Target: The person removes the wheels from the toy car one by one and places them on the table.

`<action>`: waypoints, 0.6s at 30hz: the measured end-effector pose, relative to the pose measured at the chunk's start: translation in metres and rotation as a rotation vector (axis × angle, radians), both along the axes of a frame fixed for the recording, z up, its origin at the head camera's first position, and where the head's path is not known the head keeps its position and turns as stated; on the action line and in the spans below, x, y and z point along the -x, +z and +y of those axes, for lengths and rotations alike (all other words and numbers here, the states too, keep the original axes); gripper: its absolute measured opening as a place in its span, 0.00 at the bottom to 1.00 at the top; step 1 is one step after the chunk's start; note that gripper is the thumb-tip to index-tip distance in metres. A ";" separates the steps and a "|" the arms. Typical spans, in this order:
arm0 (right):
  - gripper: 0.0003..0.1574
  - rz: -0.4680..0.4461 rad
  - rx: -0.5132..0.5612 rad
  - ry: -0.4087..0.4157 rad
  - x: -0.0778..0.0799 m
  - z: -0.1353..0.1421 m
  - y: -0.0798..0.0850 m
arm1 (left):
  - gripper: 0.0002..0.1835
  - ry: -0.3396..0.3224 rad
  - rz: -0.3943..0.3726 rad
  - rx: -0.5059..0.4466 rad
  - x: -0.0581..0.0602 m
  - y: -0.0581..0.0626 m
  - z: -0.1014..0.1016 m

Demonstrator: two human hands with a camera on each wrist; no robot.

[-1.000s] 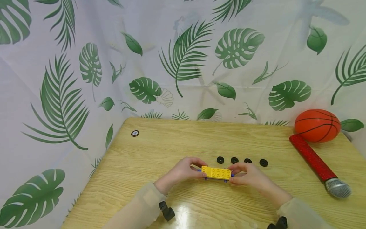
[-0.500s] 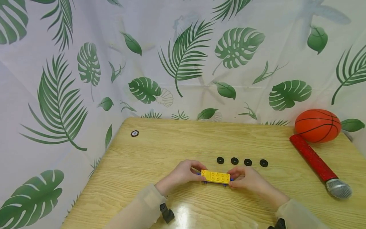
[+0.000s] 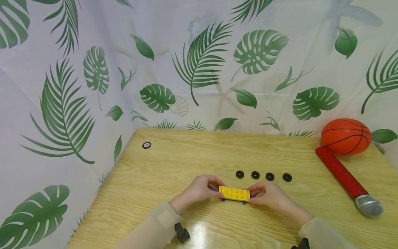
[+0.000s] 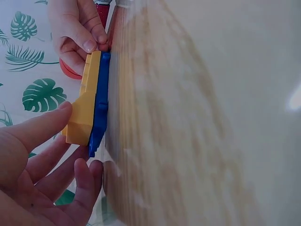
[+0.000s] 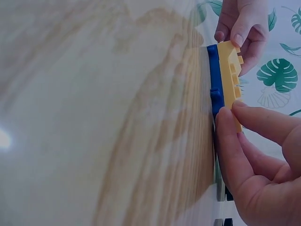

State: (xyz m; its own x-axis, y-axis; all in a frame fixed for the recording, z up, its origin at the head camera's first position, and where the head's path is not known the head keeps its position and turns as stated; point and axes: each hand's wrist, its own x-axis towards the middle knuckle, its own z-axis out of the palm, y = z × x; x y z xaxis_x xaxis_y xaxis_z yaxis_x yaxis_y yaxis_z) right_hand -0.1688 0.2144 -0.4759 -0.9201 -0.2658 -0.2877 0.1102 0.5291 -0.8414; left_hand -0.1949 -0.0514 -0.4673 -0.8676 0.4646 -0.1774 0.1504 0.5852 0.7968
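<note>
A toy car body made of building bricks has a studded yellow top (image 3: 237, 194) with one sloped end, and a blue base (image 4: 100, 89) beneath. My left hand (image 3: 199, 190) pinches its sloped end, thumb on the near side and fingers behind. At the opposite end my right hand (image 3: 269, 195) grips it the same way. The right wrist view shows a small blue axle holder (image 5: 216, 93) sticking down from the base, close over the wooden table (image 3: 174, 155). Beyond the hands several small black tyres (image 3: 237, 174) lie flat in a row.
A red sparkly microphone (image 3: 340, 171) lies on the right, its silver head towards me. Behind it an orange toy basketball (image 3: 345, 136) sits at the back right. A round black-and-white chip (image 3: 147, 145) lies at the back left. Leaf-printed cloth (image 3: 214, 114) hangs behind the table.
Both hands have brought the car body slightly down and towards me in the head view, most of it in the first half second. Their grip stays the same; the tyres have not moved.
</note>
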 end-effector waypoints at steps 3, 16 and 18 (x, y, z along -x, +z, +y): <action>0.29 -0.006 -0.008 -0.003 0.000 -0.001 0.001 | 0.16 -0.007 0.006 0.011 0.000 -0.001 0.000; 0.27 0.015 -0.052 -0.007 0.002 -0.004 0.001 | 0.19 -0.009 0.019 0.041 0.002 0.000 0.001; 0.28 0.014 -0.039 0.011 0.003 -0.003 0.004 | 0.21 -0.013 0.024 0.041 0.003 0.001 0.001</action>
State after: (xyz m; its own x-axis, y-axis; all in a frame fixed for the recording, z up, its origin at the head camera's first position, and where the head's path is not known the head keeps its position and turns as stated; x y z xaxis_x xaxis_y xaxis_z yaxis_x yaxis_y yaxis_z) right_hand -0.1714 0.2113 -0.4720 -0.9210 -0.2652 -0.2854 0.0926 0.5624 -0.8216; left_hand -0.1977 -0.0509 -0.4663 -0.8655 0.4689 -0.1760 0.1769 0.6150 0.7684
